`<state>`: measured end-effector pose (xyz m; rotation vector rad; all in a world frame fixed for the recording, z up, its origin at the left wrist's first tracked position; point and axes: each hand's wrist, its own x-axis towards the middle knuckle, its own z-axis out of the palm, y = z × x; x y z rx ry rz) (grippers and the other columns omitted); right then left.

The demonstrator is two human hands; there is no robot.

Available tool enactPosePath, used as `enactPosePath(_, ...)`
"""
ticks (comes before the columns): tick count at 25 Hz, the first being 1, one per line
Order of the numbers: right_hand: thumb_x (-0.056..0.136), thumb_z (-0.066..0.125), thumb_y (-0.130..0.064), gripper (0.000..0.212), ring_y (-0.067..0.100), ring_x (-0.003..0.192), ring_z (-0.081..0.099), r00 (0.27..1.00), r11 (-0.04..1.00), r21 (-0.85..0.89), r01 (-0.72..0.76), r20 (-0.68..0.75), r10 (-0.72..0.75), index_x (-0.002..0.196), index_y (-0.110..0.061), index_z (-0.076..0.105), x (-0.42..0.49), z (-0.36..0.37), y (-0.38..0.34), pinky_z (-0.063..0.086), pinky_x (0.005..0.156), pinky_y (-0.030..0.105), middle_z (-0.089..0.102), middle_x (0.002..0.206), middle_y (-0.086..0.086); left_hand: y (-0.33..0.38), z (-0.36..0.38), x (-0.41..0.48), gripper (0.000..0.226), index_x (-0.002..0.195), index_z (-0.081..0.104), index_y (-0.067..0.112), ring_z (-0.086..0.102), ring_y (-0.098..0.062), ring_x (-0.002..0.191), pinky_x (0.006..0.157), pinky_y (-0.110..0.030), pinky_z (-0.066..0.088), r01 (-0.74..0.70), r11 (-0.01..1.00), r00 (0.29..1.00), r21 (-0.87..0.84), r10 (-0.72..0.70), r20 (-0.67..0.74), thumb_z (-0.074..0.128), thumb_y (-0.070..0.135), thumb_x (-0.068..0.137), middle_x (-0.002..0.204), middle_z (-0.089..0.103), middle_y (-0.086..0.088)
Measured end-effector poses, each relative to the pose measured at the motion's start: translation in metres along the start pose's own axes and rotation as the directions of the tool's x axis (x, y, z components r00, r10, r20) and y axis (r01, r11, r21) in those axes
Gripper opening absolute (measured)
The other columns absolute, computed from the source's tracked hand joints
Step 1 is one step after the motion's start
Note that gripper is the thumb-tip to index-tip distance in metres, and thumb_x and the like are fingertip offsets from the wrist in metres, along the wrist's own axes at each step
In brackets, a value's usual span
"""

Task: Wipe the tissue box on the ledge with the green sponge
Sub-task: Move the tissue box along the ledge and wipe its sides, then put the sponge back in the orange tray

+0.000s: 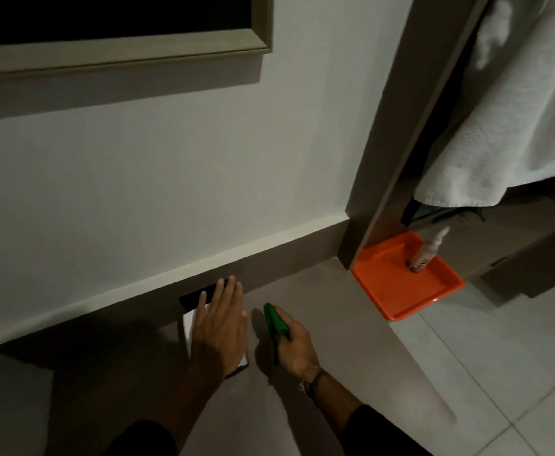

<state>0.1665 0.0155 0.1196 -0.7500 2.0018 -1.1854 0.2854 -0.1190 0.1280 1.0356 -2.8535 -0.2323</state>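
The tissue box (190,301), dark with a white top, sits on the grey ledge (328,311) against the wall. My left hand (218,327) lies flat on top of it with the fingers stretched out, hiding most of the box. My right hand (294,347) hovers just to the right of the box, closed around the green sponge (274,320), which sticks out toward the wall. The sponge is apart from the box.
An orange tray (397,291) with a small spray bottle (425,251) standing in it sits at the ledge's right end beside a door frame (401,126). A white towel (516,110) hangs above right. Tiled floor (499,373) lies to the right.
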Motion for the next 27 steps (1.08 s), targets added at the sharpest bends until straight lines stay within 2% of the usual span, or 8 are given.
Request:
enactPosePath(4,0.088,0.043,0.011,0.072,-0.003,0.132,0.036,0.980,0.979,-0.201,0.033,-0.188,-0.071,0.149,-0.029,0.043,-0.001,-0.092,0.031,0.018,0.114,0.010,0.040,0.146,-0.019,0.083,0.022,0.027,0.060,0.159,0.033,0.016,0.041,-0.029,0.155,0.124,-0.058,0.041,-0.165,0.985,0.985,-0.060,0.168,0.046,0.025,0.045,0.107,0.168,0.041,-0.009)
enactPosePath(8,0.081,0.047,0.010,0.080,0.013,0.138,0.037,0.954,0.928,-0.367,-0.066,-0.297,-0.049,0.151,-0.028,0.038,0.038,-0.188,0.072,0.023,0.118,0.029,0.042,0.153,-0.004,0.153,0.075,0.071,0.071,0.162,0.029,0.022,0.036,-0.028,0.159,0.128,-0.058,0.034,-0.161,0.984,0.956,-0.074,0.174,0.236,0.017,0.057,0.102,0.172,0.037,-0.006)
enactPosePath(11,0.088,0.054,-0.006,0.074,0.026,0.143,0.035,0.966,0.852,-0.505,-0.138,-0.258,0.004,0.154,-0.030,0.031,0.087,-0.246,0.114,0.026,0.117,0.035,0.036,0.158,0.003,0.186,0.111,0.101,0.074,0.165,0.021,0.027,0.024,-0.025,0.163,0.132,-0.055,0.026,-0.155,0.986,0.938,-0.061,0.166,0.304,0.020,0.064,0.100,0.177,0.024,-0.002)
enactPosePath(14,0.097,0.051,-0.027,0.060,0.031,0.142,0.035,0.975,0.755,-0.642,-0.136,-0.222,-0.013,0.153,-0.024,0.032,0.140,-0.274,0.155,0.031,0.118,0.042,0.038,0.157,0.007,0.200,0.139,0.115,0.072,0.161,0.036,0.023,0.040,-0.027,0.156,0.125,-0.055,0.038,-0.150,0.988,0.954,-0.025,0.152,0.257,0.025,0.063,0.102,0.170,0.042,-0.005)
enactPosePath(17,0.100,0.043,-0.029,0.053,0.037,0.143,0.034,0.991,0.618,-0.780,-0.094,-0.134,-0.018,0.152,-0.017,0.035,0.183,-0.277,0.187,0.028,0.119,0.049,0.041,0.156,0.011,0.196,0.174,0.119,0.072,0.159,0.040,0.014,0.047,-0.033,0.152,0.122,-0.057,0.034,-0.182,0.983,0.960,0.033,0.171,0.223,0.019,0.057,0.105,0.166,0.047,-0.011)
enactPosePath(19,0.100,0.040,-0.029,0.055,0.039,0.145,0.031,0.995,0.554,-0.828,-0.085,-0.102,0.000,0.153,-0.018,0.033,0.196,-0.274,0.205,0.027,0.118,0.053,0.038,0.158,0.010,0.194,0.185,0.120,0.069,0.158,0.043,0.012,0.044,-0.033,0.153,0.120,-0.056,0.028,-0.221,0.973,0.965,0.061,0.209,0.160,0.034,0.052,0.102,0.166,0.046,-0.012)
enactPosePath(23,0.100,0.039,-0.027,0.061,0.038,0.151,0.019,0.997,0.521,-0.849,-0.081,-0.068,0.045,0.157,-0.018,0.020,0.189,-0.264,0.219,0.022,0.121,0.053,0.025,0.164,0.009,0.190,0.186,0.117,0.075,0.163,0.033,0.015,0.028,-0.027,0.158,0.122,-0.054,0.023,-0.229,0.970,0.964,0.087,0.213,0.158,0.042,0.053,0.098,0.171,0.035,-0.008)
enactPosePath(27,0.093,0.040,-0.037,0.070,0.038,0.151,0.017,0.998,0.542,-0.839,-0.054,-0.054,0.017,0.157,-0.018,0.020,0.181,-0.272,0.193,0.016,0.122,0.053,0.024,0.164,0.010,0.192,0.179,0.118,0.075,0.160,0.041,0.013,0.043,-0.029,0.155,0.121,-0.055,0.026,-0.204,0.977,0.967,0.068,0.190,0.173,0.043,0.054,0.097,0.170,0.038,-0.008)
